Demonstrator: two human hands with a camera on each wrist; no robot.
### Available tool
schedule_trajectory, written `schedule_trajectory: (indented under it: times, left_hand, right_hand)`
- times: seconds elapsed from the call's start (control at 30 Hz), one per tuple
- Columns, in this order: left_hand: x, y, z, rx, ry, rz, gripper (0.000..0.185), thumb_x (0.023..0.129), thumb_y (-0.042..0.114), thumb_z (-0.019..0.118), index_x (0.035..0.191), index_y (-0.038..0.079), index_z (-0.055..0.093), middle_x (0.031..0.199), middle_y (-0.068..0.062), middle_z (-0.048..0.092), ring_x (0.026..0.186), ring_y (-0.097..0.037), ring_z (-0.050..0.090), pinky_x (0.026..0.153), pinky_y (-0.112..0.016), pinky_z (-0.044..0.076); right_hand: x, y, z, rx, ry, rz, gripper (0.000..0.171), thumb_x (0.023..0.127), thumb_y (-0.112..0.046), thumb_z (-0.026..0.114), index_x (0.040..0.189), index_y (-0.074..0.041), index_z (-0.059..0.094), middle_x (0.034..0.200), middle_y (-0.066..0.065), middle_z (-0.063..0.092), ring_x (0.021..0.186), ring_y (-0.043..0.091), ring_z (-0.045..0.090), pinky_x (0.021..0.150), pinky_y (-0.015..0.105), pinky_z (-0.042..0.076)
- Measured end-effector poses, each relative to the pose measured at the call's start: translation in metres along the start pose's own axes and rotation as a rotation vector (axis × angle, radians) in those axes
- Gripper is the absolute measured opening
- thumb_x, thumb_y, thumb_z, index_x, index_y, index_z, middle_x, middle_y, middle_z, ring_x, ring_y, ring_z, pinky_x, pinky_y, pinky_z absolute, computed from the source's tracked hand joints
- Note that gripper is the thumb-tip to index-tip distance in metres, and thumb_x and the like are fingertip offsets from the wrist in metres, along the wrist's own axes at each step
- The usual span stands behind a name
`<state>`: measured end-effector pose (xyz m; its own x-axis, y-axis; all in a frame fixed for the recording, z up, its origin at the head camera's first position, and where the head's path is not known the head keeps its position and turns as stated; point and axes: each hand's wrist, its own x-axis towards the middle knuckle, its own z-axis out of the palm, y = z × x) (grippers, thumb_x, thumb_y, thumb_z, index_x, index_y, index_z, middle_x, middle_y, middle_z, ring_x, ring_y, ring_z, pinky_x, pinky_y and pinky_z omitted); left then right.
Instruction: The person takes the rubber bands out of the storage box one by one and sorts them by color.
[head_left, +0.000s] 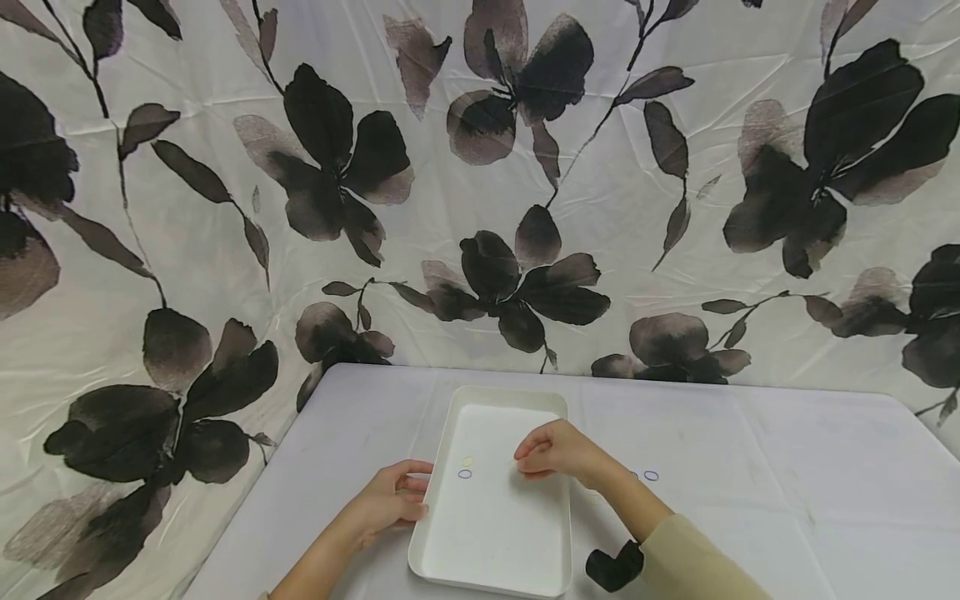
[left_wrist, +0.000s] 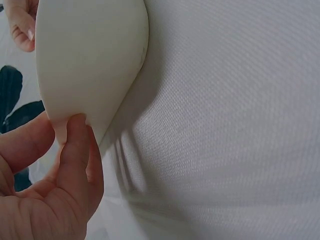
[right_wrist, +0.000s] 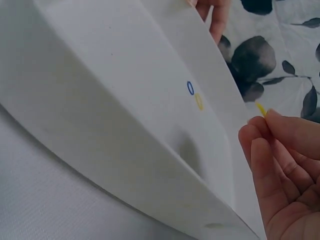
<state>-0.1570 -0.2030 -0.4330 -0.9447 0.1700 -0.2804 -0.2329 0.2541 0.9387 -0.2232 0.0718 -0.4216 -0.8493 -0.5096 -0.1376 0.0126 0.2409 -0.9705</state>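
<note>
A white tray lies on the table in front of me. My left hand grips its left rim, thumb and fingers pinching the edge. My right hand hovers over the tray's middle with its fingertips pinched on a small yellow band. On the tray floor near the left wall lie a yellow ring and a blue ring, side by side.
A pale cloth covers the table. More small blue rings lie on it just right of the tray, behind my right forearm. A black strap sits at my right wrist. A flower-print curtain hangs behind the table.
</note>
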Motion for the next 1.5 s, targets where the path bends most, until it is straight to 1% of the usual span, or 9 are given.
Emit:
schedule_trajectory:
  times: [0.23, 0.5, 0.63, 0.77, 0.87, 1.03, 1.2, 1.4, 1.5]
  left_hand:
    - [-0.001, 0.000, 0.000, 0.001, 0.007, -0.008, 0.058, 0.073, -0.017, 0.062, 0.128, -0.008, 0.045, 0.104, -0.020, 0.055, 0.084, -0.023, 0.058, 0.068, -0.036, 0.054]
    - [-0.002, 0.003, 0.001, 0.006, 0.009, -0.011, 0.058, 0.073, -0.016, 0.062, 0.127, -0.007, 0.045, 0.104, -0.018, 0.056, 0.085, -0.023, 0.058, 0.068, -0.035, 0.054]
    - [-0.001, 0.002, 0.001, 0.010, 0.017, -0.011, 0.058, 0.073, -0.017, 0.062, 0.127, -0.007, 0.046, 0.103, -0.019, 0.056, 0.085, -0.023, 0.058, 0.067, -0.035, 0.054]
    - [0.000, 0.000, 0.001, 0.013, 0.023, -0.013, 0.058, 0.072, -0.017, 0.061, 0.127, -0.007, 0.045, 0.104, -0.020, 0.056, 0.085, -0.024, 0.058, 0.067, -0.036, 0.054]
    - [0.002, -0.001, 0.001, 0.017, 0.025, -0.014, 0.058, 0.072, -0.017, 0.061, 0.127, -0.007, 0.045, 0.104, -0.020, 0.056, 0.085, -0.024, 0.058, 0.067, -0.037, 0.054]
    - [0.001, 0.000, 0.001, 0.019, 0.020, -0.011, 0.058, 0.073, -0.017, 0.062, 0.127, -0.007, 0.046, 0.104, -0.020, 0.056, 0.085, -0.024, 0.058, 0.068, -0.036, 0.054]
    - [-0.001, 0.002, 0.000, 0.015, 0.009, -0.015, 0.058, 0.073, -0.016, 0.062, 0.127, -0.006, 0.046, 0.104, -0.019, 0.056, 0.086, -0.024, 0.058, 0.068, -0.035, 0.054]
    - [-0.001, 0.002, 0.000, 0.024, 0.004, -0.018, 0.058, 0.074, -0.014, 0.064, 0.128, -0.005, 0.046, 0.105, -0.019, 0.055, 0.087, -0.024, 0.057, 0.070, -0.036, 0.054]
    - [-0.001, 0.002, -0.001, 0.017, 0.001, -0.017, 0.058, 0.074, -0.014, 0.063, 0.128, -0.006, 0.045, 0.106, -0.019, 0.055, 0.088, -0.024, 0.058, 0.070, -0.036, 0.054]
  right_hand:
    - [-0.009, 0.000, -0.009, 0.012, -0.005, -0.025, 0.014, 0.079, 0.003, 0.066, 0.089, 0.013, 0.063, 0.076, 0.012, 0.068, 0.070, 0.016, 0.066, 0.069, 0.034, 0.056]
    - [-0.017, 0.001, -0.019, 0.019, -0.008, -0.049, 0.020, 0.079, 0.003, 0.066, 0.093, 0.017, 0.061, 0.076, 0.012, 0.068, 0.070, 0.018, 0.067, 0.071, 0.040, 0.055]
    - [-0.021, 0.001, -0.025, 0.018, -0.009, -0.056, 0.020, 0.080, 0.004, 0.065, 0.094, 0.017, 0.060, 0.078, 0.013, 0.068, 0.072, 0.019, 0.067, 0.072, 0.042, 0.055]
    - [-0.024, 0.002, -0.029, 0.011, -0.005, -0.048, 0.020, 0.081, 0.003, 0.066, 0.094, 0.017, 0.060, 0.079, 0.013, 0.068, 0.073, 0.019, 0.067, 0.071, 0.039, 0.056]
    - [-0.028, 0.002, -0.032, 0.005, -0.004, -0.046, 0.022, 0.081, 0.002, 0.066, 0.095, 0.017, 0.060, 0.080, 0.013, 0.068, 0.075, 0.021, 0.067, 0.070, 0.037, 0.056]
    - [-0.033, 0.004, -0.038, 0.014, -0.009, -0.058, 0.023, 0.081, 0.002, 0.065, 0.096, 0.019, 0.058, 0.080, 0.014, 0.068, 0.077, 0.023, 0.067, 0.073, 0.038, 0.055]
    - [-0.038, 0.008, -0.046, 0.025, -0.006, -0.051, 0.022, 0.081, 0.002, 0.066, 0.096, 0.017, 0.059, 0.079, 0.011, 0.068, 0.076, 0.019, 0.066, 0.075, 0.041, 0.054]
    - [-0.046, 0.012, -0.053, -0.003, 0.005, -0.047, 0.023, 0.081, 0.000, 0.066, 0.095, 0.016, 0.060, 0.077, 0.008, 0.066, 0.074, 0.015, 0.065, 0.073, 0.035, 0.055]
    - [-0.049, 0.014, -0.056, -0.019, 0.006, -0.052, 0.024, 0.081, -0.001, 0.066, 0.095, 0.017, 0.059, 0.076, 0.007, 0.066, 0.074, 0.015, 0.065, 0.073, 0.034, 0.055]
